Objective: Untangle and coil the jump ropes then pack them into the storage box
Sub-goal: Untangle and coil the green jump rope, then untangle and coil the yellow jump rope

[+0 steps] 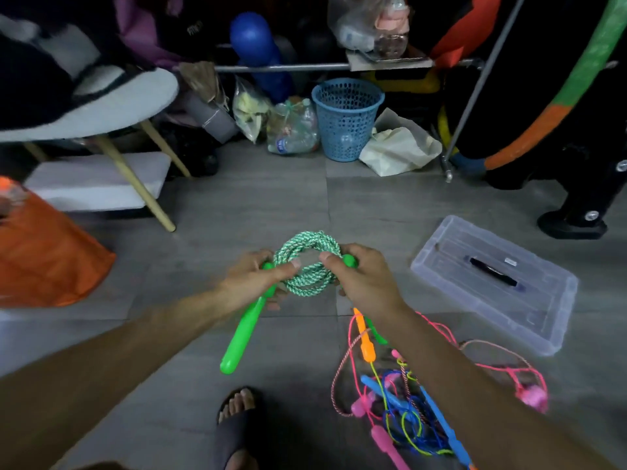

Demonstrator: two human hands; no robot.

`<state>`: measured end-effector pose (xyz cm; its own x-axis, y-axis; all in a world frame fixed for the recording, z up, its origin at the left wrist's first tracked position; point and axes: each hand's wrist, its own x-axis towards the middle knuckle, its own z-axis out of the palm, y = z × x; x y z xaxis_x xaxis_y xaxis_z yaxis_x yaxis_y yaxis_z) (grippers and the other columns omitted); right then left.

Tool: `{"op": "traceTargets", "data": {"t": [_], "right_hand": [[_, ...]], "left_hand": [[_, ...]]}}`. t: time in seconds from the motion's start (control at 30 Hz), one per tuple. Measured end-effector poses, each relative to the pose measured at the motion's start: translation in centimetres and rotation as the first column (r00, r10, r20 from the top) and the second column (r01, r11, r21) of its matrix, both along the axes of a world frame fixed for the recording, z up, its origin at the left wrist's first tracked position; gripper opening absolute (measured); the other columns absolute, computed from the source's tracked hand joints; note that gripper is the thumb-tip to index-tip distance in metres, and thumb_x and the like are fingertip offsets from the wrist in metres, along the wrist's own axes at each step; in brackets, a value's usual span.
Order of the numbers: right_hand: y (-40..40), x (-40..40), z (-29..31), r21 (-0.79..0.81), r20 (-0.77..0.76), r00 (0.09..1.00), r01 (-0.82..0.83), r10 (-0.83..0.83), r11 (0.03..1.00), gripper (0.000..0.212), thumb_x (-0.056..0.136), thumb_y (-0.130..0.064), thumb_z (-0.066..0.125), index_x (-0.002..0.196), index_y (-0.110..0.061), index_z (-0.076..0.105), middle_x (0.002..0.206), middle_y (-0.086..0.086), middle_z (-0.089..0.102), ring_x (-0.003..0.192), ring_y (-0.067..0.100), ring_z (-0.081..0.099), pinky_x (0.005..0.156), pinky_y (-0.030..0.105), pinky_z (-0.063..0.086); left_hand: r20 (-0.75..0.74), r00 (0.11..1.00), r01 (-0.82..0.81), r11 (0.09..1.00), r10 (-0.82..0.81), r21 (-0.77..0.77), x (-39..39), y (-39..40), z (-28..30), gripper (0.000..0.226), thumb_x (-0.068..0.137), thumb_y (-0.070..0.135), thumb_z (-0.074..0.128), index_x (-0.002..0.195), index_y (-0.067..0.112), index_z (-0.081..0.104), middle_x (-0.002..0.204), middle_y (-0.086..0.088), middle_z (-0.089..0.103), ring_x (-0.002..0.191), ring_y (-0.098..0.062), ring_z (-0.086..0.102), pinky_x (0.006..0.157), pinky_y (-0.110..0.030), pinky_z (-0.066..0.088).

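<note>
Currently both hands hold the green-and-white rope coil above the floor: the left hand pinches the loops with thumb and curled fingers beside one green handle, and the right hand grips the opposite side. Keep the loops stacked evenly, maintain thumb pressure, and secure the handles before releasing. Count: one coiled rope, one storage box with its lid closed at right, and a tangled pile holding perhaps four ropes; blur prevents certainty.
</note>
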<state>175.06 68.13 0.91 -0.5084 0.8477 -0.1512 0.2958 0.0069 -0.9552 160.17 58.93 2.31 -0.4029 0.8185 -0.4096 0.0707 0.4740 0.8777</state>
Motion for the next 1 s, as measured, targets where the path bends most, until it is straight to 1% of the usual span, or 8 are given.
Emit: {"op": "traceTargets", "data": {"t": [0.13, 0.27, 0.4, 0.47, 0.57, 0.67, 0.83, 1.0], "right_hand": [[-0.2, -8.4, -4.8, -0.02, 0.019, 0.999, 0.033, -0.032, 0.999, 0.023, 0.078, -0.037, 0.069, 0.077, -0.014, 0.069, 0.075, 0.01, 0.07, 0.065, 0.015, 0.058, 0.07, 0.039, 0.053], [-0.2, -16.5, -12.2, -0.055, 0.075, 0.997, -0.004, 0.008, 0.998, 0.02, 0.081, -0.03, 0.07, 0.075, -0.011, 0.066, 0.069, 0.006, 0.065, 0.064, 0.014, 0.055, 0.06, 0.028, 0.046], [0.3, -24.0, -21.3, -0.058, 0.147, 0.988, -0.046, 0.054, 0.997, 0.015, 0.08, -0.027, 0.071, 0.075, -0.015, 0.065, 0.062, -0.004, 0.057, 0.059, 0.012, 0.052, 0.048, 0.019, 0.037], [0.6, -26.9, -25.5, -0.061, 0.192, 0.98, -0.043, 0.054, 0.997, 0.014, 0.08, -0.029, 0.072, 0.083, -0.016, 0.067, 0.064, -0.007, 0.058, 0.061, 0.01, 0.054, 0.047, 0.018, 0.037], [0.5, -30.0, -30.5, -0.061, 0.297, 0.954, -0.024, 0.041, 0.998, 0.033, 0.078, -0.035, 0.072, 0.102, -0.012, 0.069, 0.082, -0.001, 0.066, 0.075, 0.015, 0.062, 0.064, 0.019, 0.042], [-0.4, -31.9, -33.5, -0.075, 0.374, 0.927, -0.007, 0.035, 0.997, 0.04, 0.077, -0.039, 0.072, 0.108, -0.014, 0.068, 0.101, 0.006, 0.071, 0.09, 0.022, 0.066, 0.072, 0.022, 0.046], [-1.0, -33.1, -34.7, -0.035, 0.482, 0.87, -0.102, 0.106, 0.994, 0.042, 0.078, -0.043, 0.07, 0.108, -0.013, 0.065, 0.104, 0.011, 0.069, 0.097, 0.029, 0.065, 0.081, 0.031, 0.05], [-0.5, -31.8, -32.6, 0.226, 0.49, 0.866, -0.243, 0.105, 0.943, 0.04, 0.081, -0.041, 0.064, 0.111, -0.014, 0.063, 0.111, 0.009, 0.061, 0.109, 0.029, 0.052, 0.096, 0.043, 0.042]], "left_hand": [[-0.277, 0.961, -0.012, 0.997, -0.009, -0.075, -6.1, -1.9, -6.3, 0.042, 0.08, 0.053, 0.065, 0.103, 0.018, 0.056, 0.073, -0.001, 0.062, 0.063, -0.017, 0.059, 0.065, -0.037, 0.054], [-0.32, 0.928, -0.225, 0.972, 0.191, -0.072, -11.4, -3.1, -15.1, 0.033, 0.084, 0.049, 0.063, 0.089, 0.018, 0.05, 0.068, 0.002, 0.054, 0.061, -0.016, 0.051, 0.066, -0.035, 0.048], [-0.474, 0.832, -0.371, 0.924, 0.288, -0.089, -16.2, -2.9, -24.3, 0.032, 0.085, 0.045, 0.062, 0.079, 0.017, 0.047, 0.078, 0.0, 0.047, 0.072, -0.022, 0.051, 0.059, -0.026, 0.029], [-0.491, 0.812, -0.417, 0.902, 0.315, -0.112, -18.3, -2.8, -28.7, 0.036, 0.083, 0.049, 0.062, 0.084, 0.015, 0.051, 0.087, -0.007, 0.054, 0.082, -0.028, 0.055, 0.064, -0.028, 0.034], [-0.514, 0.788, -0.471, 0.869, 0.338, -0.151, -20.0, -2.9, -33.3, 0.049, 0.083, 0.052, 0.06, 0.109, 0.011, 0.057, 0.105, -0.013, 0.058, 0.099, -0.032, 0.055, 0.078, -0.034, 0.043], [-0.531, 0.793, -0.467, 0.858, 0.299, -0.215, -20.3, -3.7, -35.9, 0.049, 0.084, 0.05, 0.06, 0.115, 0.012, 0.053, 0.108, -0.014, 0.056, 0.108, -0.032, 0.048, 0.086, -0.035, 0.041], [-0.575, 0.782, -0.446, 0.86, 0.24, -0.248, -20.6, -5.1, -36.5, 0.049, 0.083, 0.048, 0.058, 0.123, 0.02, 0.05, 0.114, -0.008, 0.053, 0.11, -0.03, 0.046, 0.089, -0.042, 0.045], [-0.789, 0.609, -0.43, 0.869, 0.078, -0.246, -18.5, -6.4, -34.6, 0.042, 0.082, 0.044, 0.051, 0.117, 0.021, 0.053, 0.117, -0.004, 0.052, 0.106, -0.028, 0.046, 0.087, -0.041, 0.04]]}}
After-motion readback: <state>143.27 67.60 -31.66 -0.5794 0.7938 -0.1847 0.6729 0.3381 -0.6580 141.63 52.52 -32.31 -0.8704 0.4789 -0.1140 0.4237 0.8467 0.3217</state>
